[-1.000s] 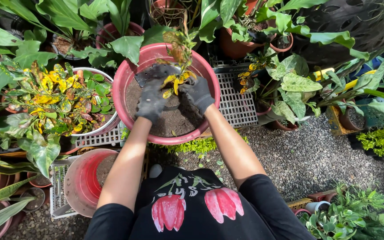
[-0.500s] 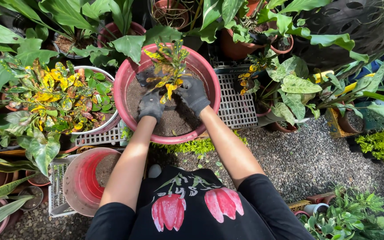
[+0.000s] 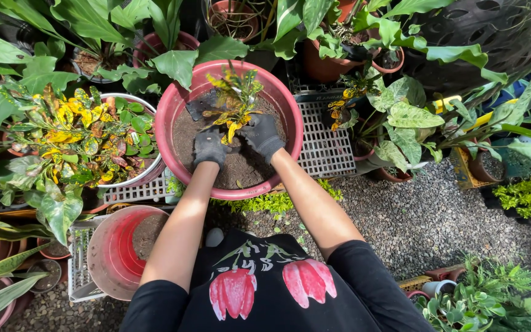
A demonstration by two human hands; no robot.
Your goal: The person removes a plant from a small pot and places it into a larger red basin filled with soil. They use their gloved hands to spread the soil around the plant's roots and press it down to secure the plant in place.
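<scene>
Large pink pot point(image 3: 168, 129), at the person's 12 o'clock, already filled with dark soil point(image 3: 241, 169); the small yellow-green croton point(image 3: 233, 101) stands upright near its centre — apparently set in, with firming of the soil left. Left hand point(image 3: 209, 147) and right hand point(image 3: 262, 136), both in dark gloves, curl loosely against the soil at the stem's base, at 7 and 5 o'clock of the plant; neither plainly grips it. Ground — grey gravel point(image 3: 425, 221), white plastic crates point(image 3: 327, 141), potted foliage crowding every side.
</scene>
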